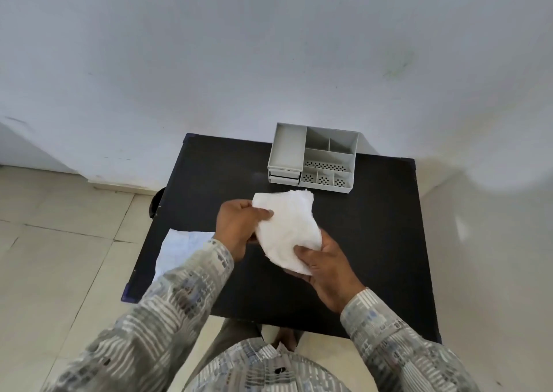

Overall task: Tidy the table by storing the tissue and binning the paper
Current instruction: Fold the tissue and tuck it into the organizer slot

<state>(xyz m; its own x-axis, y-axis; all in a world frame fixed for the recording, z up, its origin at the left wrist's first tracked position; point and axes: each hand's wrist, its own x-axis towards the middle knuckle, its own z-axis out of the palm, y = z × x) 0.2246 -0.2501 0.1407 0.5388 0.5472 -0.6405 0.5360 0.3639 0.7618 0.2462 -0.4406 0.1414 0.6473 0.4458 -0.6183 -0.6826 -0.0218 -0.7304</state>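
Gripping soft crumpled white tissue (287, 230) two-handed

Both hands (239, 230) (326, 266) pinch the tissue (287, 227) above table (374, 242).

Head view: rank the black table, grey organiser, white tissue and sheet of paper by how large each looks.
1. Black table, largest by far.
2. White tissue and grey organiser: they look alike, and the tissue sits nearer the camera, so unranked.
3. Sheet of paper, smallest as visible, partly hidden behind the left sleeve.

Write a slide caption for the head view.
Both hands, left hand and right hand, hold the white tissue above the black table.
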